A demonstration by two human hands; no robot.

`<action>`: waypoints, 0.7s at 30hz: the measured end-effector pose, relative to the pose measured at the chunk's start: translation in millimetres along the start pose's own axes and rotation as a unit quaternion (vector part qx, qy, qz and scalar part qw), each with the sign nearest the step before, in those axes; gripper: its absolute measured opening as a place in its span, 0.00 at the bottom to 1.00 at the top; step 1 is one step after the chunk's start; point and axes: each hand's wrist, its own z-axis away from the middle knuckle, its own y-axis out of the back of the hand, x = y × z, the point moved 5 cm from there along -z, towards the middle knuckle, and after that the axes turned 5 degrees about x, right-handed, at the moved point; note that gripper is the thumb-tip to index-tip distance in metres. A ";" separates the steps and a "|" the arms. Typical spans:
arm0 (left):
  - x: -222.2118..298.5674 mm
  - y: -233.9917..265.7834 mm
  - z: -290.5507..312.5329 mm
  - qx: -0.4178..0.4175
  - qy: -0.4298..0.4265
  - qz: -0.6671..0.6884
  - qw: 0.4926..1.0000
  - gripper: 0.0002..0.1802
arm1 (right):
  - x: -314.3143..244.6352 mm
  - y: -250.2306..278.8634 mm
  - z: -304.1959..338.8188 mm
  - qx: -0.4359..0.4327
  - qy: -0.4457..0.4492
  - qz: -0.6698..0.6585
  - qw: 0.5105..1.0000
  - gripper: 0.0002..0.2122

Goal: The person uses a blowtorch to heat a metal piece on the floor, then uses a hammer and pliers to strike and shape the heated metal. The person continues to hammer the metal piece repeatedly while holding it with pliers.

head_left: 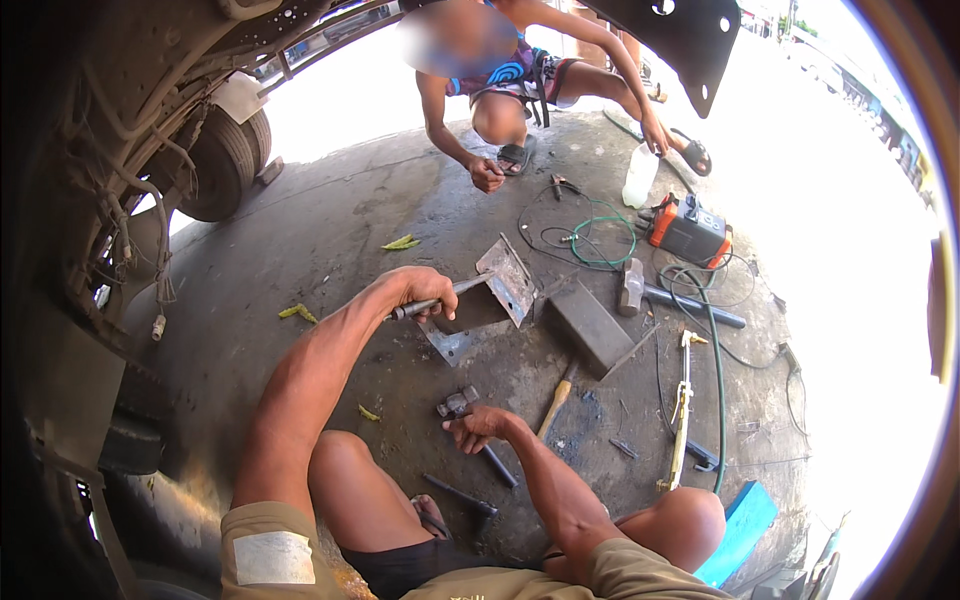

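Note:
My left hand (pixel 428 290) is closed round a tapered metal bar (pixel 464 287), whose thin end reaches the edge of a bent, scuffed steel bracket (pixel 512 290) on the ground. The bracket has an upright plate with holes and a flat flange nearer me. My right hand (pixel 476 428) is closed round the handle of a hammer (pixel 458 401), close below its head; the dark handle sticks out behind the hand. Right of the bracket sits a dark rectangular steel piece (pixel 592 328), with a wooden handle (pixel 558 402) beside it.
Across from me a person squats, one hand on a plastic bottle (pixel 641 176). A sledgehammer (pixel 632 288), an orange-black machine (pixel 690 231), a cutting torch (pixel 683 400) and looped cables (pixel 600 243) lie to the right. A vehicle's wheel (pixel 222 165) and frame stand at the left.

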 end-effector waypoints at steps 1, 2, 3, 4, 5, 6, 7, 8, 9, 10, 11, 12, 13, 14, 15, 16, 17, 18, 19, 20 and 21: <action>-4.0 2.7 1.4 0.002 -0.019 -0.014 1.000 0.10 | 5.4 -1.3 -3.9 -0.014 0.003 -0.005 1.000 0.21; -9.8 5.4 2.4 0.002 -0.040 -0.030 0.999 0.09 | 11.7 -0.7 -7.4 -0.013 -0.005 -0.004 1.000 0.21; -16.5 9.0 4.0 0.002 -0.061 -0.046 0.997 0.09 | 17.4 -0.3 -11.5 -0.012 -0.012 -0.003 1.000 0.21; -25.5 13.2 8.3 0.009 -0.071 -0.044 0.996 0.09 | 22.0 -0.6 -14.3 -0.013 -0.020 -0.003 1.000 0.20; -36.9 20.5 15.3 0.016 -0.080 -0.042 0.996 0.10 | 17.2 -4.9 -9.2 0.003 -0.025 0.022 0.999 0.20; -48.7 28.2 21.2 0.024 -0.089 -0.039 0.995 0.11 | 13.3 -10.8 -2.2 0.019 -0.030 0.047 0.998 0.20; -63.2 35.4 25.5 0.037 -0.076 -0.039 0.996 0.11 | 9.6 -15.7 4.9 0.036 -0.036 0.071 0.996 0.19; -77.4 43.2 30.0 0.051 -0.063 -0.040 0.996 0.10 | 8.2 -18.2 6.9 0.027 -0.030 0.076 0.996 0.20; -93.6 51.4 32.4 0.065 -0.050 -0.041 0.996 0.10 | 7.6 -18.8 8.5 0.019 -0.024 0.080 0.996 0.20; -116.6 61.7 29.9 0.090 -0.055 -0.052 0.993 0.10 | 4.3 -20.1 8.7 0.010 -0.017 0.087 0.996 0.20; -146.7 72.0 24.9 0.117 -0.057 -0.063 0.990 0.09 | -0.7 -21.0 6.5 0.016 -0.010 0.103 0.995 0.21; -170.1 78.5 21.0 0.140 -0.060 -0.072 0.986 0.09 | -2.8 -20.8 4.6 0.024 -0.006 0.116 0.993 0.21; -187.7 80.8 21.0 0.155 -0.041 -0.031 0.987 0.09 | -2.6 -19.3 3.7 0.034 -0.005 0.126 0.991 0.22; -210.7 73.8 19.7 0.162 -0.016 0.012 0.987 0.09 | -4.0 -17.9 6.7 0.059 -0.008 0.157 0.986 0.22; -231.3 70.7 16.6 0.169 0.012 0.054 0.984 0.09 | -12.3 -9.3 7.8 0.083 -0.010 0.189 0.978 0.23; -260.2 60.0 9.5 0.168 0.005 0.102 0.981 0.10 | -9.8 -12.4 10.4 0.095 -0.024 0.211 0.973 0.23; -288.8 55.3 7.3 0.175 0.003 0.149 0.973 0.10 | -17.4 -13.2 15.8 0.114 -0.028 0.264 0.957 0.23; -308.4 53.4 5.0 0.189 -0.004 0.193 0.963 0.10 | -24.0 -10.1 19.5 0.136 -0.026 0.320 0.937 0.23; -311.2 45.9 7.9 0.201 -0.012 0.246 0.948 0.12 | -19.1 -5.8 21.8 0.204 -0.007 0.367 0.908 0.23; -311.5 42.5 10.8 0.205 -0.012 0.262 0.943 0.13 | -19.1 -1.2 24.7 0.275 0.018 0.416 0.867 0.23; -313.2 39.0 13.1 0.208 -0.012 0.278 0.938 0.14 | -12.5 -1.5 22.5 0.309 0.015 0.413 0.856 0.23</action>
